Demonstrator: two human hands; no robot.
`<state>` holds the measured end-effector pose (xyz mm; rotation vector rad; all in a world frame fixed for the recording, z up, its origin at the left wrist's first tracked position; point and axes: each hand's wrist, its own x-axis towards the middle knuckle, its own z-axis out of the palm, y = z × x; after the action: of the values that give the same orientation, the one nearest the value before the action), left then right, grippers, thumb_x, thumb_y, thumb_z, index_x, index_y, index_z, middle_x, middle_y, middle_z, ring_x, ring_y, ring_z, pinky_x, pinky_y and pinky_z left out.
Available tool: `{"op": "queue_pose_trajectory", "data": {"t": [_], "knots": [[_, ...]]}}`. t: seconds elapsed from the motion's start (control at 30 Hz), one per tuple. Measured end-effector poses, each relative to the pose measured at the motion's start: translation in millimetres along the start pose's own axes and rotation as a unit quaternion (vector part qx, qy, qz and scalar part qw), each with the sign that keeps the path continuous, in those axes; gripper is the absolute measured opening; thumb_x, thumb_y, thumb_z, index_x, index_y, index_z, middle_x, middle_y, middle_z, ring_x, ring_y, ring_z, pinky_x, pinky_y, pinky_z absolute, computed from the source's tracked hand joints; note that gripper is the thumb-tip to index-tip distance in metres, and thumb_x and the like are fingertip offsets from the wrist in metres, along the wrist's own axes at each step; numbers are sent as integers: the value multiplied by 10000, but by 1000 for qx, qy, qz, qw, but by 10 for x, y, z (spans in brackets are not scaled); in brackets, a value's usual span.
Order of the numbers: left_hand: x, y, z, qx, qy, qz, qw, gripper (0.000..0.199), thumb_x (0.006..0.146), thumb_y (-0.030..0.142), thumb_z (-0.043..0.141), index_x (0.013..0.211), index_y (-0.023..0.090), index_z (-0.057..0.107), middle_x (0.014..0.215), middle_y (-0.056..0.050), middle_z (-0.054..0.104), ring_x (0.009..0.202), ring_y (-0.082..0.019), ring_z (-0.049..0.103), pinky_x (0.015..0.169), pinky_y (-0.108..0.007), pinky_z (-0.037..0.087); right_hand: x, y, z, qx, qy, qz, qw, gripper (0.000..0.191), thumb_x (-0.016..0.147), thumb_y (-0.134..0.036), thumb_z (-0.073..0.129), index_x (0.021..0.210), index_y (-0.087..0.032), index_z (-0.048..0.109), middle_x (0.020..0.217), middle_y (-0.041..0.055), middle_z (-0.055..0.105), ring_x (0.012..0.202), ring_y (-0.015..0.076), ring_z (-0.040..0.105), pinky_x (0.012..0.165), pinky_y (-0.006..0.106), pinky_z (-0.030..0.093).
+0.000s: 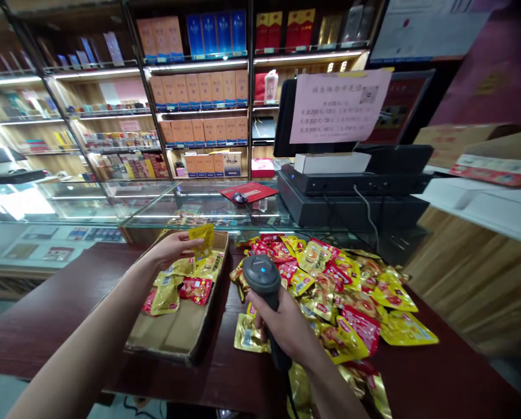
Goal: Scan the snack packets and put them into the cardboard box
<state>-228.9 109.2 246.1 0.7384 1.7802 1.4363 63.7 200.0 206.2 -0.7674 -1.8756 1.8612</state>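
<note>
While a small yellow packet (pixel 202 240) is held up over the far end of the shallow cardboard box (pixel 168 330) by the left hand (pixel 173 247), a dark handheld scanner (pixel 262 273) is gripped in the right hand (pixel 282 323), so tbh this looks like the bit where one packet gets presented for a scan. The yellow packet is pinched by its near edge, fingers closed on it and most of its face uncovered. The scanner's handle is wrapped firmly, but whether the trigger is being pressed can't be told from here, and no beam can be made out on anything. A few gold and red packets (pixel 196 290) are lying in the box, and a much bigger messy pile (pixel 323 256) is spread on the dark red table (pixel 74 291), around and beyond the scanner. For a clean read, imo, the printed code needs to be turned flat towards the scanner's window, with no fingers over it and no crease in the shiny wrapper. For any letting go, the pinch just has to be loosened low over the cardboard, well inside the rim
</note>
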Motion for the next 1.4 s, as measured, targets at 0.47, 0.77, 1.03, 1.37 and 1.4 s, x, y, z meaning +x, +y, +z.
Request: {"op": "queue_pose_trajectory", "data": {"t": [0.47,0.77,1.03,1.37,1.4], "knots": [[-79,76,247,30,1,24,999,560,567,448,814,1042,182,686,994,-85,693,910,-188,633,755,-266,481,172,-117,-78,-20,7,-55,998,377,811,-500,602,1000,-188,507,523,-50,554,363,106,521,351,206,423],[406,20,1867,113,-163,121,973,480,636,483,738,968,140,696,779,-61,711,690,-159,630,646,-261,463,191,-65,-1139,-79,131,-19,988,403,786,-528,615,1002,-203,515,544,-36,583,370,131,549,368,240,452],[370,-409,2422,285,-151,222,920,514,649,483,708,1054,170,662,873,-63,684,748,-189,629,673,-281,476,234,192,-1443,-63,160,-19,985,408,748,-516,649,1001,-208,563,570,-32,563,416,139,553,396,263,475],[273,-572,2536,475,-72,288,829,609,676,602,650,1140,210,615,1076,-117,581,901,-259,617,763,-343,477,346,312,-1401,-81,171,-23,982,442,763,-514,625,1064,-192,589,688,9,635,472,153,587,477,284,502],[283,-567,2520,480,-81,283,827,576,696,604,628,1123,219,628,1060,-112,592,884,-252,622,756,-337,474,362,313,-1405,-101,172,-46,979,434,764,-497,630,1063,-183,609,755,30,665,553,170,627,550,296,523]]}}
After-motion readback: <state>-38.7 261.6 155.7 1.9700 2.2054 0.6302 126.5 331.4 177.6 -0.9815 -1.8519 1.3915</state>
